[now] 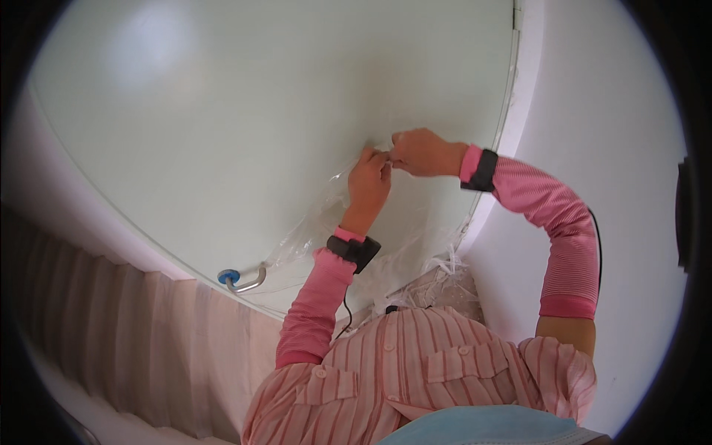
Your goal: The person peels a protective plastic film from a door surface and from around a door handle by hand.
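Thin clear plastic film [303, 233] hangs loose over a pale green door [233, 139], stretching from near its handle up to my fingers. My left hand [370, 186] pinches the film between thumb and fingers. Right beside it, almost touching, my right hand [429, 153] grips the upper part of the film with its fingers curled. The exact fold between the fingertips is too small to make out. Below my hands, more film lies crumpled [453, 264] near the door's lower right corner.
A metal lever handle [250, 286] with a blue rose juts from the door at lower left. The door frame [520, 105] and a white wall [589, 144] stand close on the right. Brown stair-like steps [128, 317] run along the left.
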Demonstrator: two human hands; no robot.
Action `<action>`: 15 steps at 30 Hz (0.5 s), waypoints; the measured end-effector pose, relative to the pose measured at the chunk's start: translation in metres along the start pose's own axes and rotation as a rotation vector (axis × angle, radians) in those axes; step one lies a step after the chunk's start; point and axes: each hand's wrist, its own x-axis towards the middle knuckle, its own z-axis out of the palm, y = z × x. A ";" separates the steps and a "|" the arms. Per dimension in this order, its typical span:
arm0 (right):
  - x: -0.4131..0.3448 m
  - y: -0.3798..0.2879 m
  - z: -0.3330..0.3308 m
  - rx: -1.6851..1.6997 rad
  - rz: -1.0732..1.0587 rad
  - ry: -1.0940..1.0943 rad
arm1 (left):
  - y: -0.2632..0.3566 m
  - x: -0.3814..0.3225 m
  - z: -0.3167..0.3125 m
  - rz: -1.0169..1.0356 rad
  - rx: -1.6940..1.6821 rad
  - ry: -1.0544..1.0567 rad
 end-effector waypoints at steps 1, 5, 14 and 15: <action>-0.007 0.001 -0.002 -0.003 0.006 0.000 | -0.002 -0.002 0.001 0.003 -0.005 -0.003; -0.019 0.005 -0.009 0.788 0.497 -0.044 | -0.006 -0.007 0.000 0.025 -0.051 0.017; -0.002 0.033 0.056 0.454 0.646 0.676 | -0.007 -0.024 0.003 0.012 -0.059 -0.011; 0.007 0.025 0.062 0.399 0.656 0.729 | -0.008 -0.026 0.000 -0.013 -0.065 -0.009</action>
